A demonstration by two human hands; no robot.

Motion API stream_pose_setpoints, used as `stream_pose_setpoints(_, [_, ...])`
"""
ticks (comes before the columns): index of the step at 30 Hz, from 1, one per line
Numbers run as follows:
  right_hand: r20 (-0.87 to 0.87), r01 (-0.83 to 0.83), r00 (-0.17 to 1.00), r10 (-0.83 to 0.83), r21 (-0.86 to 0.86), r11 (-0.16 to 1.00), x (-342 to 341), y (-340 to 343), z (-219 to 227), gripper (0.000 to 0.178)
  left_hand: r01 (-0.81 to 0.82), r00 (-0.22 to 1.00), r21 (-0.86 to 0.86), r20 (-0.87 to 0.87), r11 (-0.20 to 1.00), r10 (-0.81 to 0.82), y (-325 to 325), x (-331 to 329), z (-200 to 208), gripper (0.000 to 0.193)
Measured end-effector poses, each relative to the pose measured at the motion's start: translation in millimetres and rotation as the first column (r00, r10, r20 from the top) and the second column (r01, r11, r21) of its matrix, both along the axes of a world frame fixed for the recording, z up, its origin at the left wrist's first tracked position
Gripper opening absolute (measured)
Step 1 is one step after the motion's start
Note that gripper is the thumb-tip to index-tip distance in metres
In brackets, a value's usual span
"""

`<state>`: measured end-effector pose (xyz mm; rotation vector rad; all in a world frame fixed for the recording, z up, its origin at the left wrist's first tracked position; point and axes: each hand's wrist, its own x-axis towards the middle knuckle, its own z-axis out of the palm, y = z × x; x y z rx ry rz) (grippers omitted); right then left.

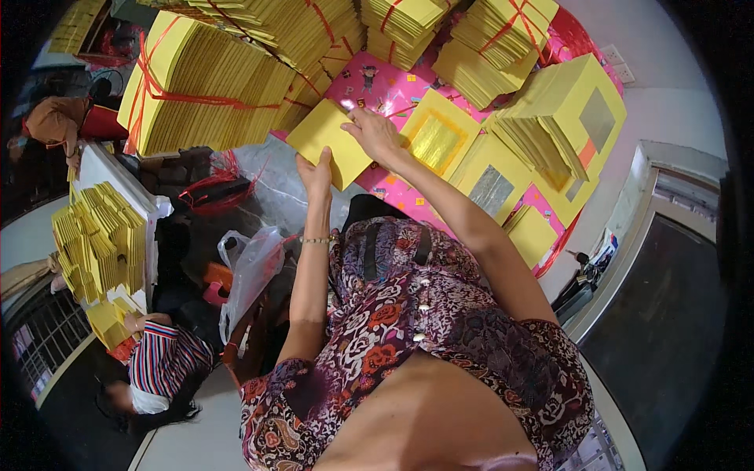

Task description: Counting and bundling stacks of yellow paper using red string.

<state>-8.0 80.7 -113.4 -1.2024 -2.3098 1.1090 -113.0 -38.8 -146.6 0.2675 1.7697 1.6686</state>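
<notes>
A plain yellow paper (323, 129), one sheet or a thin pile, is held between my two hands over the pink patterned cover's (369, 74) edge. My left hand (316, 177) grips its near edge, thumb on top. My right hand (373, 135) closes on its right side, with fingertips near the far corner. Just right of that hand lies a yellow sheet with a gold foil square (434, 141). Beside it is yellow paper with a silver foil patch (493, 190). Farther right, a thick pile of yellow paper (525, 145) leans, its layers fanned.
Tall yellow paper bundles (216, 86) tied with red string stand at the far left and back. Loose red string (224, 188) and a clear plastic bag (250, 271) are left of me. A person in a striped top (169, 349) handles yellow paper at a white table (129, 177).
</notes>
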Motion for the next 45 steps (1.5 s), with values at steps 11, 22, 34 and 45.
stream_pose_setpoints(11, [0.063,-0.03,0.998,0.027,0.051,0.998,6.7,15.2,-25.7,0.029,-0.184,0.562,-0.392,-0.795,0.901,-0.231,15.3,9.4,6.7,0.068])
stream_pose_setpoints(22, [0.353,-0.156,0.929,0.111,0.1,0.983,118.4,-38.4,-30.0,0.038,0.345,0.265,-0.435,-0.805,0.832,-0.531,17.8,-2.2,-16.3,0.072])
stream_pose_setpoints(34, [0.112,-0.008,0.994,0.01,-0.017,1.0,142.0,-55.6,-60.0,0.019,0.344,0.243,-0.433,-0.816,0.833,-0.525,15.6,-6.7,-9.9,0.075])
stream_pose_setpoints(45, [0.264,-0.092,0.962,0.072,0.062,0.994,135.7,-55.5,-54.9,0.024,0.329,0.26,-0.343,-0.863,0.88,-0.433,9.4,-13.0,-1.0,0.07])
